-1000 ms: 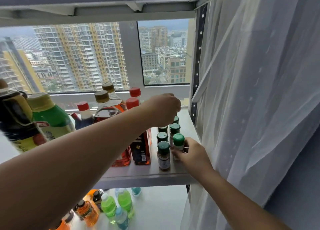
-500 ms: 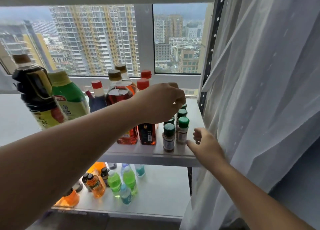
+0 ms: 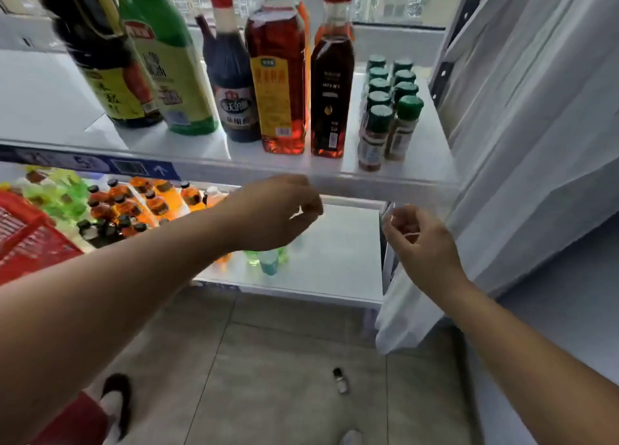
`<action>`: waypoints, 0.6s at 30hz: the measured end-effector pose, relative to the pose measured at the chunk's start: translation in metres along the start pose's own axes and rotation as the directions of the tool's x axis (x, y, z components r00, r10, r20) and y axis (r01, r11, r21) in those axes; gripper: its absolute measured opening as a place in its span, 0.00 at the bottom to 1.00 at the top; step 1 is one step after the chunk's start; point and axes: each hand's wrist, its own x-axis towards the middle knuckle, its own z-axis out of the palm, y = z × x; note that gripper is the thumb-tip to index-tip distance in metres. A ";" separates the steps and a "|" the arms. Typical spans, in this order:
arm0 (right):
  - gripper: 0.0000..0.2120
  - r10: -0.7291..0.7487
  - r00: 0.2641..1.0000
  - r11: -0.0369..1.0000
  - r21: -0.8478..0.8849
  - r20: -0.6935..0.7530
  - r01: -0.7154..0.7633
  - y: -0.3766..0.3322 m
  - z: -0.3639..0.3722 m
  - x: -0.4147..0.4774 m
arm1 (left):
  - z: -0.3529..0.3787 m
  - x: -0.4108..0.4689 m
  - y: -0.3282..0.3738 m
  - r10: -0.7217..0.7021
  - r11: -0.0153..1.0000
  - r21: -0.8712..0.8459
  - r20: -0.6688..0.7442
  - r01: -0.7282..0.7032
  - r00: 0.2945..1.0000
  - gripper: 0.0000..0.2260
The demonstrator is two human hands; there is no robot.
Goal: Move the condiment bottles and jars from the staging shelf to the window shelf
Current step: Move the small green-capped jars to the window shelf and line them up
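The window shelf (image 3: 428, 149) carries several tall bottles: a dark soy bottle (image 3: 100, 59), a green-labelled bottle (image 3: 170, 66), a dark sauce bottle (image 3: 231, 86), a large red-oil bottle (image 3: 278, 79) and a slim dark-red bottle (image 3: 331, 86). Two rows of green-capped spice jars (image 3: 388, 109) stand at its right end. My left hand (image 3: 274, 213) and my right hand (image 3: 418, 240) hang below the shelf's front edge, fingers loosely curled, holding nothing.
A lower shelf (image 3: 335, 263) holds several small orange, green and blue drink bottles (image 3: 140, 203). A red basket (image 3: 23, 240) sits at the left. A white curtain (image 3: 522, 126) hangs on the right. One small bottle (image 3: 340, 380) lies on the tiled floor.
Both hands have drawn back from the spice jars and dropped below the shelf edge. The view has tilted down toward the floor.
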 end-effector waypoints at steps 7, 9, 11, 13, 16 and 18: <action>0.13 0.190 0.957 0.973 -0.169 0.218 -0.155 0.042 0.088 -0.072 | 0.095 -0.097 -0.062 -0.137 0.980 -0.117 0.206 0.163 0.969 0.09; 0.12 0.240 0.930 0.957 -0.229 0.279 -0.179 0.060 0.112 -0.092 | 0.127 -0.125 -0.077 -0.213 0.955 -0.144 0.274 0.259 0.938 0.08; 0.11 0.292 0.903 0.935 -0.295 0.315 -0.199 0.081 0.136 -0.109 | 0.161 -0.149 -0.090 -0.258 0.933 -0.155 0.346 0.326 0.902 0.08; 0.11 0.351 0.863 0.907 -0.362 0.363 -0.216 0.103 0.159 -0.125 | 0.196 -0.173 -0.101 -0.300 0.908 -0.153 0.411 0.390 0.861 0.09; 0.13 0.428 0.794 0.858 -0.470 0.431 -0.208 0.139 0.188 -0.141 | 0.247 -0.203 -0.115 -0.348 0.868 -0.164 0.473 0.469 0.810 0.09; 0.15 0.502 0.746 0.817 -0.522 0.438 -0.244 0.165 0.206 -0.149 | 0.280 -0.220 -0.124 -0.380 0.839 -0.168 0.501 0.518 0.778 0.09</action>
